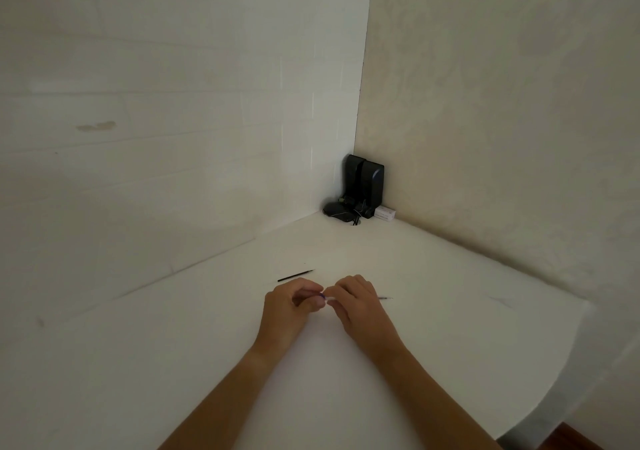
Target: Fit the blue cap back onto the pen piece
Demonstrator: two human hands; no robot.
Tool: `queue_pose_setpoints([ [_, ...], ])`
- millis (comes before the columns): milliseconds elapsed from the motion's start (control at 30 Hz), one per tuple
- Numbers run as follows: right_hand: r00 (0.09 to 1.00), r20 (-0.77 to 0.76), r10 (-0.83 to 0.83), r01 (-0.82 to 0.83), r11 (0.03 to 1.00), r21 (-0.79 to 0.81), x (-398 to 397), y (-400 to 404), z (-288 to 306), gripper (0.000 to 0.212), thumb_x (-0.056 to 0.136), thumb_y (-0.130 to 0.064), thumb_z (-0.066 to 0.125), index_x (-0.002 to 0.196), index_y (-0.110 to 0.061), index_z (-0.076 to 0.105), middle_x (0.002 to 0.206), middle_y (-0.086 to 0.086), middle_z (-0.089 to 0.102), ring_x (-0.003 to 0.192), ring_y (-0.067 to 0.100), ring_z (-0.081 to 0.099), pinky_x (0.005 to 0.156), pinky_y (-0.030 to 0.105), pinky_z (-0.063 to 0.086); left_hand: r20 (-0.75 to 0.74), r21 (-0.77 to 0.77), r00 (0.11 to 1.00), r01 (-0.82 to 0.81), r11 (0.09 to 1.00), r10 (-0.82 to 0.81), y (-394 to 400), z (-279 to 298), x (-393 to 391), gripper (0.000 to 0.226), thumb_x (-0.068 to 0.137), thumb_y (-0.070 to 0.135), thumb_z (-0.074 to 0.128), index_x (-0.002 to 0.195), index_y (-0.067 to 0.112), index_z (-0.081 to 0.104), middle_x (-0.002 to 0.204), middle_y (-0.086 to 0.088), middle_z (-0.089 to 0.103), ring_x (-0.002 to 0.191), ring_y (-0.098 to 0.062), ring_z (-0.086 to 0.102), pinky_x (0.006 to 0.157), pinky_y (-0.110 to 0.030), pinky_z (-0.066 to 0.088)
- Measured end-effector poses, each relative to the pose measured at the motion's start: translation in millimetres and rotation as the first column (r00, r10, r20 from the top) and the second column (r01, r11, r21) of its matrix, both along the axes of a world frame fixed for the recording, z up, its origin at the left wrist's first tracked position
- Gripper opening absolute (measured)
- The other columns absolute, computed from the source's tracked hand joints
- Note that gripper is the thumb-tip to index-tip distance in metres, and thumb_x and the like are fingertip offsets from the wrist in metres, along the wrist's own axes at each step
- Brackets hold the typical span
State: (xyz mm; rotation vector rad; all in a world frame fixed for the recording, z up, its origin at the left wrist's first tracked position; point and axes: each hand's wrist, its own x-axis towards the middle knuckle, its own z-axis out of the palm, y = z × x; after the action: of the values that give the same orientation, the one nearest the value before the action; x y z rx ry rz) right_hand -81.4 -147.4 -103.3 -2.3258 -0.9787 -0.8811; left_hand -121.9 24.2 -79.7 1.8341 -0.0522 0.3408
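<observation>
Clear pen body point(325, 297) crosswise between left hand point(289, 306) and right hand point(353, 302).

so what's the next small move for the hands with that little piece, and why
Probably keep both hands pinching and ease the small blue-tipped piece apart or together: left hand and right hand meet on it, with a thin black refill lying just beyond on the table.

The print on the small white box point(385, 213) is too blurred to read
</observation>
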Motion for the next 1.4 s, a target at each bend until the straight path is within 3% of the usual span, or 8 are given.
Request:
queue_pose_setpoints([
  [333, 0.995, -0.052, -0.09, 0.088, 0.995, -0.041, -4, 1, 1, 0.014, 0.098, -0.027, 0.055, 0.105, -0.022, 0.066, 0.084, -0.003, 0.056, 0.071, 0.015, 0.052, 0.057, 0.027, 0.043, 0.034, 0.048, 0.998, -0.054, 0.997, 0.053, 3, -2, 2, 0.018, 0.08, 0.002, 0.078, 0.09, 0.016, 0.073, 0.083, 0.002, 0.079, 0.081, -0.006, 0.075, 0.077, -0.015, 0.057],
  [467, 0.986, -0.151, -0.068, 0.064, 0.997, -0.034, -6, 1, 3, 0.022, 0.092, -0.021, 0.066, 0.111, -0.015, 0.059, 0.098, -0.001, 0.062, 0.085, 0.016, 0.059, 0.068, 0.028, 0.05, 0.039, 0.068, 0.998, -0.057, 0.996, 0.055, 5, -4, 3, 0.017, 0.08, 0.0, 0.077, 0.09, 0.014, 0.073, 0.084, 0.002, 0.079, 0.081, -0.005, 0.075, 0.078, -0.012, 0.055],
  [667, 0.993, -0.039, -0.111, 0.108, 0.992, -0.068, -6, 2, 2, 0.014, 0.099, -0.025, 0.053, 0.092, -0.017, 0.062, 0.083, -0.003, 0.054, 0.068, 0.014, 0.05, 0.057, 0.021, 0.033, 0.055, 0.094, 0.997, -0.057, 0.994, 0.052, 6, -5, 2, 0.016, 0.081, -0.001, 0.076, 0.09, 0.013, 0.073, 0.084, 0.003, 0.079, 0.082, -0.002, 0.074, 0.077, -0.01, 0.054],
  [867, 0.988, -0.079, -0.129, 0.123, 0.989, -0.078, -8, 1, 5, 0.02, 0.086, -0.019, 0.072, 0.1, -0.018, 0.058, 0.09, -0.004, 0.057, 0.073, 0.015, 0.055, 0.055, 0.021, 0.037, 0.056, 0.109, 0.998, -0.049, 0.993, 0.043, 4, -6, 1, 0.018, 0.081, -0.003, 0.074, 0.089, 0.013, 0.074, 0.084, 0.003, 0.079, 0.081, -0.004, 0.074, 0.078, -0.012, 0.055],
  [1067, 0.985, -0.017, -0.169, 0.167, 0.982, -0.088, -8, 3, 5, 0.014, 0.098, -0.03, 0.055, 0.096, -0.019, 0.064, 0.084, -0.004, 0.055, 0.066, 0.013, 0.05, 0.054, 0.02, 0.03, 0.069, 0.116, 0.997, -0.054, 0.992, 0.047, 6, -6, 2, 0.017, 0.082, 0.0, 0.075, 0.087, 0.015, 0.075, 0.084, 0.004, 0.079, 0.082, -0.002, 0.074, 0.076, -0.01, 0.054],
  [1233, 0.982, -0.06, -0.18, 0.173, 0.979, -0.108, -9, 2, 7, 0.023, 0.084, -0.022, 0.076, 0.099, -0.02, 0.059, 0.089, -0.005, 0.058, 0.068, 0.013, 0.053, 0.054, 0.02, 0.031, 0.077, 0.137, 0.996, -0.058, 0.989, 0.048, 5, -6, 2, 0.017, 0.081, -0.003, 0.075, 0.086, 0.013, 0.076, 0.084, 0.005, 0.078, 0.079, -0.001, 0.073, 0.073, -0.006, 0.051],
  [1333, 0.984, -0.013, -0.176, 0.173, 0.979, -0.11, -9, 1, 6, 0.006, 0.095, -0.025, 0.062, 0.094, -0.019, 0.06, 0.085, -0.004, 0.055, 0.063, 0.014, 0.047, 0.054, 0.022, 0.03, 0.073, 0.129, 0.996, -0.065, 0.99, 0.056, 5, -6, 2, 0.016, 0.081, -0.002, 0.075, 0.086, 0.013, 0.076, 0.084, 0.006, 0.079, 0.08, 0.0, 0.073, 0.073, -0.006, 0.051],
  [1400, 0.984, -0.008, -0.18, 0.178, 0.979, -0.098, -8, 3, 5, 0.02, 0.099, -0.031, 0.048, 0.094, -0.019, 0.062, 0.085, -0.003, 0.055, 0.062, 0.014, 0.046, 0.054, 0.023, 0.031, 0.071, 0.113, 0.996, -0.067, 0.991, 0.059, 5, -5, 1, 0.015, 0.082, -0.002, 0.074, 0.086, 0.012, 0.076, 0.083, 0.006, 0.079, 0.08, 0.001, 0.073, 0.073, -0.005, 0.05],
])
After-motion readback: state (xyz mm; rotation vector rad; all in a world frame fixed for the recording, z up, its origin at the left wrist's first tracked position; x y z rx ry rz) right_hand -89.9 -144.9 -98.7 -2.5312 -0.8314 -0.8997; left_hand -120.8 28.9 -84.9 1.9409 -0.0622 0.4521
